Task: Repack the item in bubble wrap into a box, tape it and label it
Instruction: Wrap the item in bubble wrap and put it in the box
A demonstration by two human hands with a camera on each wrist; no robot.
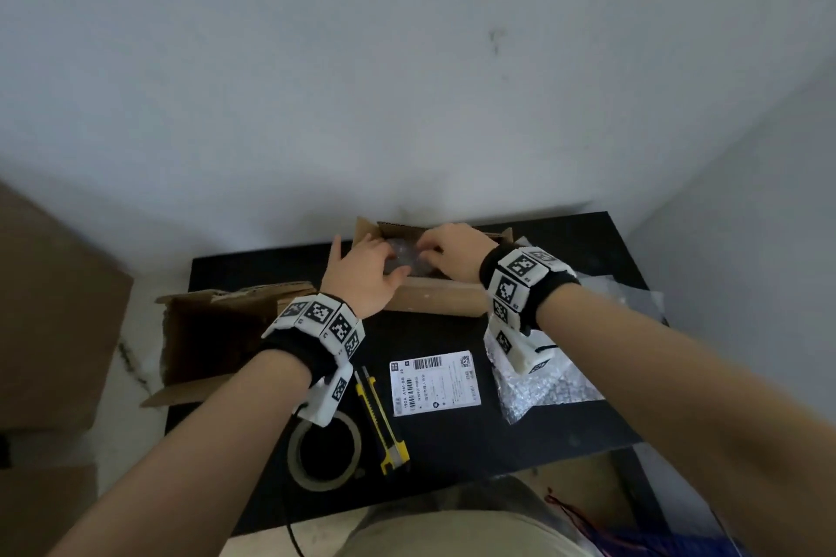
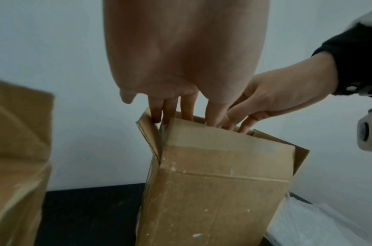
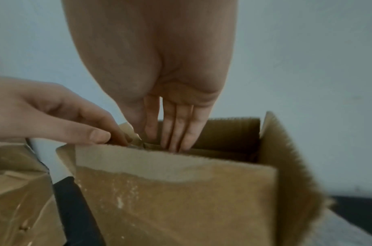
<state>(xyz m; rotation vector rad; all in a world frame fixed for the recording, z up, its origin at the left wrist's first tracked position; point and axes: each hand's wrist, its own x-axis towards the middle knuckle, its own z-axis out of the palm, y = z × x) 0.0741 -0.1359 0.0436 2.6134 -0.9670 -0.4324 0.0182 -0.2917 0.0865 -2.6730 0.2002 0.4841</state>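
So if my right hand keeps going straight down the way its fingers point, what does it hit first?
Most likely the bubble-wrapped item inside the box; the right hand points its fingers down into the opening, though depth there is unclear.

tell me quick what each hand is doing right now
Left hand: open, fingers straight, reaching into the cardboard box.
Right hand: open, fingers straight, pushing down inside the box.
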